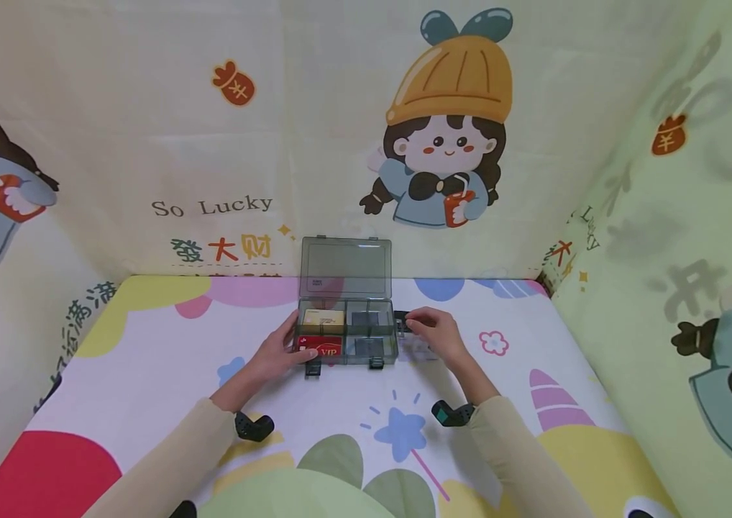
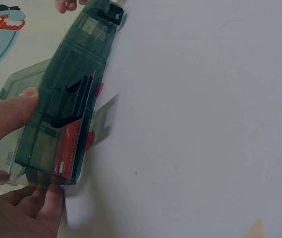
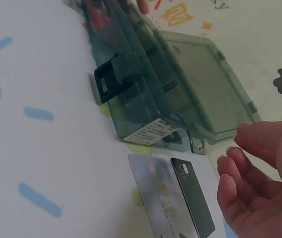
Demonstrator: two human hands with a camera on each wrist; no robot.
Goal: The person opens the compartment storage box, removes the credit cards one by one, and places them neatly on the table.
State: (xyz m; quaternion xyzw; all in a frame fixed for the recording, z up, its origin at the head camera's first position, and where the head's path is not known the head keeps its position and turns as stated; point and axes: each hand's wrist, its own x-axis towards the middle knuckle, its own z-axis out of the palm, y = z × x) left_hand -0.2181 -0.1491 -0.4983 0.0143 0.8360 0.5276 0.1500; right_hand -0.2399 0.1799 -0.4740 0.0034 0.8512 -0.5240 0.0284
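Observation:
A translucent dark-green compartment box [image 1: 346, 361] stands on the table with its hinged lid [image 1: 343, 262] tipped back. A gold card [image 1: 323, 317] lies in its back left compartment and a red VIP card [image 1: 314, 342] in the front left one. My left hand [image 1: 273, 352] grips the box's left end, thumb over the rim and fingers low at the side. Right of the box, a black card [image 3: 193, 193] lies beside a silver VIP card [image 3: 153, 191]. My right hand [image 3: 259, 173] hovers by these cards, fingers loosely bent with nothing between them.
Two black latches, a left latch [image 1: 313, 368] and a right latch [image 1: 375, 363], hang down at the box's front. Behind the lid rises a cartoon-printed cloth wall [image 1: 334, 165]. A patterned cloth [image 1: 178, 374] covers the table.

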